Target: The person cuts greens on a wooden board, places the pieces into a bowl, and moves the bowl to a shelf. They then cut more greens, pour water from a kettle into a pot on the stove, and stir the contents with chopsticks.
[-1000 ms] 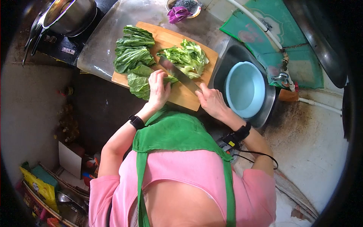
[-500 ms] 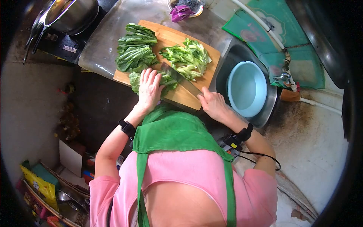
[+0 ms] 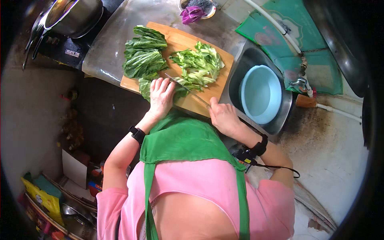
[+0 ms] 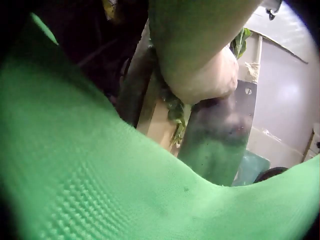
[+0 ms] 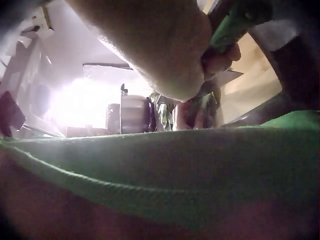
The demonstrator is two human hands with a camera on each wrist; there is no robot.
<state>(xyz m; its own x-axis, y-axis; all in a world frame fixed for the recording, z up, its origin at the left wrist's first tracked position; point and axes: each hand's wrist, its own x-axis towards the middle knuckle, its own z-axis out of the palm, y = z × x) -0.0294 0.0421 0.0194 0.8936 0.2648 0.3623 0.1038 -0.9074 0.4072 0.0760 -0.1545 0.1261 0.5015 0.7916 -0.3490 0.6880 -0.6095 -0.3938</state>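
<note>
A wooden cutting board (image 3: 160,30) bears whole leafy greens (image 3: 145,54) at its left and a pile of cut greens (image 3: 202,64) at its right. The left hand (image 3: 161,96) grips a bunch of leaves (image 3: 145,89) at the board's near edge, fingertips curled on top. In the right hand (image 3: 225,117) is the handle of a cleaver (image 3: 188,91), its blade edge-down beside the left fingers. The left wrist view shows the left hand (image 4: 205,80) next to the broad cleaver blade (image 4: 220,135). The right wrist view shows the right hand (image 5: 175,55) round the green handle (image 5: 235,27).
Right of the board, a blue basin (image 3: 261,95) stands in the metal sink (image 3: 236,76). A pot (image 3: 74,20) is on the stove at the upper left. A bowl with a purple cloth (image 3: 192,15) sits beyond the board. The green apron (image 3: 180,138) is close to the board's near edge.
The left hand first moved left along the leaves, then slightly right again. The cleaver blade has turned from showing its flat side to nearly edge-on and lies slightly nearer the body.
</note>
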